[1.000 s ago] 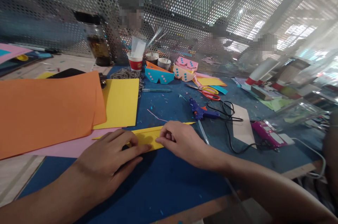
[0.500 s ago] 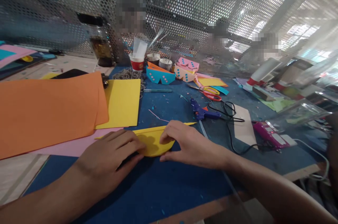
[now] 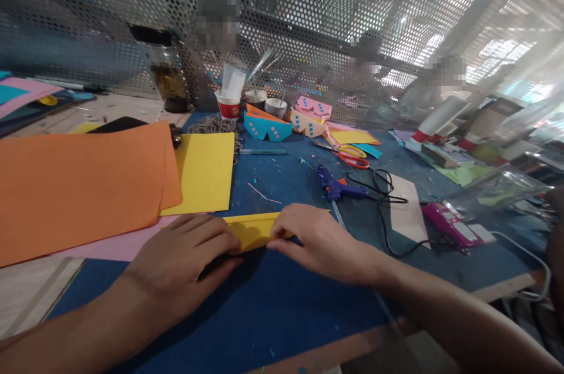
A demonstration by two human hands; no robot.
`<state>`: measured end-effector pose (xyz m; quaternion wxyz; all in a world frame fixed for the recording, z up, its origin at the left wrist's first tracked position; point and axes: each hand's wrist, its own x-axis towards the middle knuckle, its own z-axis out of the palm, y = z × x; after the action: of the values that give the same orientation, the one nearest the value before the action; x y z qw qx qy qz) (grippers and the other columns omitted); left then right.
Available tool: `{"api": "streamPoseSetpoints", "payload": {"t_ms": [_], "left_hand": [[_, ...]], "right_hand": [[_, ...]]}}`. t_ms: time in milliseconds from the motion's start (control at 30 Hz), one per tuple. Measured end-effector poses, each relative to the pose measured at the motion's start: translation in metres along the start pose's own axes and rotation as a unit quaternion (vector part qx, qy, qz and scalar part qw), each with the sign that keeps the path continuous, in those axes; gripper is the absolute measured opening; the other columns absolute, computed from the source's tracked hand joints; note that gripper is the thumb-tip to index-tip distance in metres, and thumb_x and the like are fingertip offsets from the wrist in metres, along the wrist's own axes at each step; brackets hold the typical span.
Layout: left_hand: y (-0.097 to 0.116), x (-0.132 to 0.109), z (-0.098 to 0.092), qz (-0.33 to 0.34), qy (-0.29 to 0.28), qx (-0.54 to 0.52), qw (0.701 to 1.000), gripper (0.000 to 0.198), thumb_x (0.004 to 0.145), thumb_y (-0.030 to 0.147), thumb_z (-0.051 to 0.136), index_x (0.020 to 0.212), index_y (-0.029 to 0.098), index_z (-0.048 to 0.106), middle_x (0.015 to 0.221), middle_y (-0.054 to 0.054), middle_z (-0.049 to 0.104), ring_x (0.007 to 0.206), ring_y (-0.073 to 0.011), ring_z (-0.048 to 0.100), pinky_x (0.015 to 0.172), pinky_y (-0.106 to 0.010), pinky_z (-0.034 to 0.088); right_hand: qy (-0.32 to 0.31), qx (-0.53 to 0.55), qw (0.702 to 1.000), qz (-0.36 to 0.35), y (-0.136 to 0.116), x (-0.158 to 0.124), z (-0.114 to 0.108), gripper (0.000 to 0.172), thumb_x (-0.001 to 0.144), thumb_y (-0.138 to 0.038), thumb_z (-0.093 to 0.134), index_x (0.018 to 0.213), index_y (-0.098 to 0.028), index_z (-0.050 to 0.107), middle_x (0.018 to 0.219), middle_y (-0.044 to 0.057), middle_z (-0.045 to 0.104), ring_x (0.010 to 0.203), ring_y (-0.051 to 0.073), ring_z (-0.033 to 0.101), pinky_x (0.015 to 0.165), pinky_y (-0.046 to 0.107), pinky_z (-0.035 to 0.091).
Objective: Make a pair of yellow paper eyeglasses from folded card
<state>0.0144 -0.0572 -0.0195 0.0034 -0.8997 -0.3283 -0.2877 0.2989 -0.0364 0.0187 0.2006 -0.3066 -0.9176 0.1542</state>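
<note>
A folded strip of yellow paper (image 3: pixel 255 232) lies on the blue mat in front of me, its long edge running left to right. My left hand (image 3: pixel 194 245) grips its left part, fingers on top and thumb at the near edge. With fingertips and thumb pressed together, my right hand (image 3: pixel 308 233) pinches the near edge of the right part. The paper's ends are mostly covered by my hands. Just past my left hand, a pink sheet (image 3: pixel 118 242) shows beneath large orange sheets (image 3: pixel 83 186) and a yellow sheet (image 3: pixel 207 171).
Beyond lie a pen (image 3: pixel 263 151), scissors (image 3: pixel 352 157) and a blue glue gun (image 3: pixel 337 183) with a looping black cord. Paper glasses (image 3: pixel 268 127), a red paper cup (image 3: pixel 229 107) and a jar (image 3: pixel 170 77) stand farther back. A magenta power strip (image 3: pixel 452 226) lies right.
The near edge of the yellow paper has been folded away from me, so the visible band is narrower and flatter. My right hand's fingers have closed toward the thumb.
</note>
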Motion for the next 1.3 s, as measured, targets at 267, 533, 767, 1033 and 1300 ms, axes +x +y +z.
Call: {"api": "streamPoseSetpoints", "payload": {"t_ms": [267,533,767,1033,1300], "left_hand": [[-0.0044,0.0,0.0014,-0.015,-0.01,-0.014,1.0,0.027,0.112,0.032,0.053,0.095,0.026,0.072,0.093,-0.001,0.077,0.086,-0.0225,0.071,0.079,-0.039,0.05],[-0.0045,-0.0023,0.0009,-0.02,-0.003,-0.013,1.0,0.017,0.11,0.034,0.058,0.103,0.026,0.071,0.098,-0.001,0.079,0.09,-0.0236,0.072,0.081,-0.038,0.051],[-0.004,0.0017,0.0025,0.017,0.027,-0.024,0.999,0.028,0.114,0.026,0.051,0.096,0.023,0.072,0.093,-0.002,0.077,0.086,-0.0202,0.069,0.079,-0.034,0.054],[-0.0067,0.0048,0.0008,-0.032,0.007,-0.085,0.996,0.026,0.112,0.032,0.056,0.098,0.025,0.077,0.09,-0.002,0.075,0.08,-0.0185,0.071,0.068,-0.03,0.055],[-0.0058,0.0041,0.002,-0.044,0.009,-0.09,0.995,0.029,0.113,0.034,0.055,0.095,0.024,0.075,0.091,-0.003,0.075,0.082,-0.0195,0.07,0.07,-0.031,0.054]], "right_hand": [[-0.007,0.007,1.0,0.03,-0.0024,-0.0022,-0.0043,0.022,0.099,-0.034,0.084,0.104,-0.018,0.069,0.101,0.004,0.076,0.093,0.019,0.07,0.08,0.028,0.047],[0.001,-0.01,1.0,0.008,-0.0002,-0.0035,-0.0031,0.014,0.105,-0.028,0.076,0.099,-0.017,0.07,0.095,0.004,0.074,0.091,0.019,0.069,0.079,0.029,0.045],[-0.004,-0.008,1.0,0.002,-0.0011,-0.0043,-0.0046,0.014,0.107,-0.03,0.072,0.1,-0.018,0.07,0.098,0.005,0.075,0.095,0.02,0.069,0.081,0.03,0.047],[0.027,0.037,0.996,0.076,-0.0003,-0.0007,0.0008,0.013,0.107,-0.027,0.071,0.096,-0.019,0.075,0.094,0.003,0.077,0.087,0.017,0.07,0.077,0.028,0.047],[0.026,0.093,0.981,0.166,-0.0054,0.0025,0.0017,0.006,0.102,-0.024,0.077,0.097,-0.02,0.075,0.09,0.001,0.079,0.079,0.014,0.071,0.073,0.026,0.047]]}}
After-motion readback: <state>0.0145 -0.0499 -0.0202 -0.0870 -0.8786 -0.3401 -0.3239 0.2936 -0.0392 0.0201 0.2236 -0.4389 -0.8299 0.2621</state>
